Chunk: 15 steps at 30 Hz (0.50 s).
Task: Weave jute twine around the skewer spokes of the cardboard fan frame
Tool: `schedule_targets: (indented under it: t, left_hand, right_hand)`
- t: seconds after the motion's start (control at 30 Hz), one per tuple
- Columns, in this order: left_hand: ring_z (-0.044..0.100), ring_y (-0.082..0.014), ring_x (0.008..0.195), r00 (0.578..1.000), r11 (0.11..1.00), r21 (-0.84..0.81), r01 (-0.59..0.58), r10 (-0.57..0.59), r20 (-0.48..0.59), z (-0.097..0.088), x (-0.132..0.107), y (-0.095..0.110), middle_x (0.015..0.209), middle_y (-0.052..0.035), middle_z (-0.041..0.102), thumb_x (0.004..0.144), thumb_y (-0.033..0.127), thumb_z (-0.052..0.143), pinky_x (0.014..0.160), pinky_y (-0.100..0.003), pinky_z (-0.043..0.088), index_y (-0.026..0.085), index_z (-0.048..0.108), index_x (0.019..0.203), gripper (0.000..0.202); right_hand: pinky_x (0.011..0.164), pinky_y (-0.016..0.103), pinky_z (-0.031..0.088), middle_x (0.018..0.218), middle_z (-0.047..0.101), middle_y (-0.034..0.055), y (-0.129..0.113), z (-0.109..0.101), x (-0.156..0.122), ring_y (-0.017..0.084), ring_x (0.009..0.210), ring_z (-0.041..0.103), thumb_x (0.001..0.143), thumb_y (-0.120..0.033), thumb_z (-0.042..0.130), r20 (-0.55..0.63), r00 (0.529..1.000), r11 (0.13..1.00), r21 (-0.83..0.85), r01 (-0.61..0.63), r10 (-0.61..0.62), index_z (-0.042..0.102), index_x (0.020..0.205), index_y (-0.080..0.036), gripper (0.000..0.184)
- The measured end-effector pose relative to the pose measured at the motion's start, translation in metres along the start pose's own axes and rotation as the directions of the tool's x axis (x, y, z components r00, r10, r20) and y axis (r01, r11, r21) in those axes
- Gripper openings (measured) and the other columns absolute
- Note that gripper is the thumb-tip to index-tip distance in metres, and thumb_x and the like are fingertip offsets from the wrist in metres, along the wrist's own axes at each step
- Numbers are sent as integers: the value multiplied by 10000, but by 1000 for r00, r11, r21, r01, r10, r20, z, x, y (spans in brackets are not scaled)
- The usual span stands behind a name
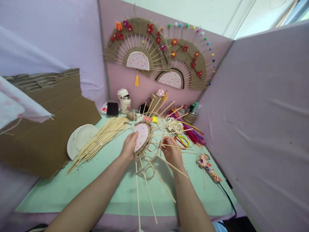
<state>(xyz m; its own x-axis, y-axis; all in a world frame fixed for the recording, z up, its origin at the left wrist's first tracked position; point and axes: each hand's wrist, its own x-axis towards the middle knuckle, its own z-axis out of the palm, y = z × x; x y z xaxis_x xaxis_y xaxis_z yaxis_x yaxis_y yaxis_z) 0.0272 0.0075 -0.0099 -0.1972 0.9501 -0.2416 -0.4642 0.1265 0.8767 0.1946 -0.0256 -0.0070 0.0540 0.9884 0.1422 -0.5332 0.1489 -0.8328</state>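
My left hand (129, 145) grips the flat edge of a half-round fan base (142, 137), faced with pink dotted fabric and rimmed with brown twine. Thin bamboo sticks (160, 189) fan out from its curved rim, several pointing down toward me and others up and to the right. Among the sticks at the right, my right hand (172, 149) has its fingers bent together around a strand of twine (162, 129). That strand loops between the sticks, and more loose loops hang below the base. The right fingertips are partly hidden behind the sticks.
Left on the green table lie a pile of bamboo sticks (103, 138), white paper plates (72, 141) and cardboard (55, 129). Scissors (183, 140), colored pipe cleaners (194, 133) and a corded glue gun (209, 167) lie right. Finished fans (142, 24) hang on the back panel.
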Motion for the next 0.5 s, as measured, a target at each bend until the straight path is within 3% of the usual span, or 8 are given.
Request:
schedule_targets:
  t: [0.3, 0.5]
  left_hand:
    - [645, -123, 676, 998, 998, -35, -50, 49, -45, 3, 4, -3, 883, -52, 698, 809, 321, 651, 638, -240, 515, 171, 547, 1061, 310]
    - [675, -152, 760, 994, 996, 3, -84, 84, -70, 4, 1, -1, 919, -69, 699, 835, 320, 629, 705, -269, 542, 177, 534, 1083, 302]
  right_hand:
    - [712, 286, 506, 799, 645, 18, -2, 2, -1, 140, 738, 598, 782, -374, 651, 13, 998, 998, 7, 57, -58, 669, 866, -214, 181]
    - [695, 299, 507, 779, 647, 26, -3, 3, -1, 149, 697, 607, 774, -421, 643, 20, 1000, 1000, -6, 10, -10, 651, 865, -202, 237]
